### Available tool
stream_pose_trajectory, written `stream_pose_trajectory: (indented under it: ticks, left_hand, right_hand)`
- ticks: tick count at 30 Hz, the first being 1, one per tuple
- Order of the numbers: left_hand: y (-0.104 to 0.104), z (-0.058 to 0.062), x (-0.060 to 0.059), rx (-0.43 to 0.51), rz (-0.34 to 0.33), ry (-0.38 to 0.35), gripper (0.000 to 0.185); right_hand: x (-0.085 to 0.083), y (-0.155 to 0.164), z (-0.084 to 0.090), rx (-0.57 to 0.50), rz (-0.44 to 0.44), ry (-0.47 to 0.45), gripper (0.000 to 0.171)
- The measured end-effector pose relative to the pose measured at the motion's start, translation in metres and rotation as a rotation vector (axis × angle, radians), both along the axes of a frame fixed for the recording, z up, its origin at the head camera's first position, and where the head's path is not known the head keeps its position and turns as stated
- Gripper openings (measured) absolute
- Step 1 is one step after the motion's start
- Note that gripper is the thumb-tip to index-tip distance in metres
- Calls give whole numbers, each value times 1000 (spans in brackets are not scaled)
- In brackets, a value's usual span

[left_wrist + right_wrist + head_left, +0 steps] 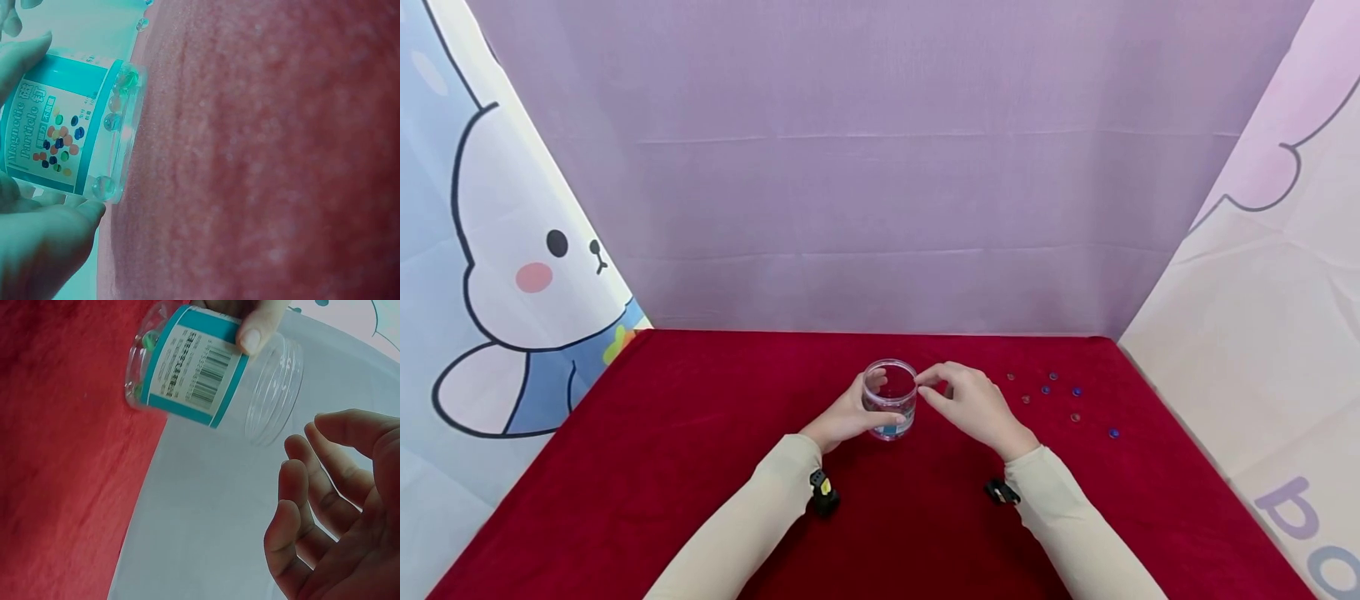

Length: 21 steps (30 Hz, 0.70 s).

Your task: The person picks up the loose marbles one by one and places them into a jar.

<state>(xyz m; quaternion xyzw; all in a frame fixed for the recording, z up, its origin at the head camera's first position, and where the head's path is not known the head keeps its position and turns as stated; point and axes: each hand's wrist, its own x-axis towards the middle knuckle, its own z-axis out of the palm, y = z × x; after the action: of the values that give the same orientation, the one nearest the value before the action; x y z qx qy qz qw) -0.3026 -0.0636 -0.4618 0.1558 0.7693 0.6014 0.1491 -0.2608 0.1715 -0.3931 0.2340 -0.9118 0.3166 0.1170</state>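
A clear plastic jar [891, 400] with a teal label stands open on the red cloth [685, 433] at the table's middle. My left hand [846, 417] grips it from the left, thumb and fingers round its wall [62, 131]. A few small beads [115, 100] lie at the jar's bottom. My right hand [970, 404] hovers just right of the rim with its fingers loosely curled. In the right wrist view those fingers [337, 506] hold nothing that shows, a little apart from the jar's mouth [275, 394].
Several small blue and reddish beads [1045, 389] lie scattered on the cloth to the right of my right hand. Fabric backdrops with cartoon prints [535, 275] close in the table at the back and both sides.
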Motion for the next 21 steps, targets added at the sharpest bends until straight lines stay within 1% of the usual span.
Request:
stream_pose_trajectory:
  ticks: [6, 15, 21]
  left_hand:
    - [0, -1, 0, 2, -1, 0, 97]
    - [0, -2, -1, -2, 6, 5, 97]
    - [-1, -1, 0, -7, 1, 7, 96]
  right_hand:
    - [2, 10, 0, 21, -24, 5, 20]
    - [6, 27, -3, 36, -71, -39, 23]
    - [8, 39, -8, 55, -99, -39, 20]
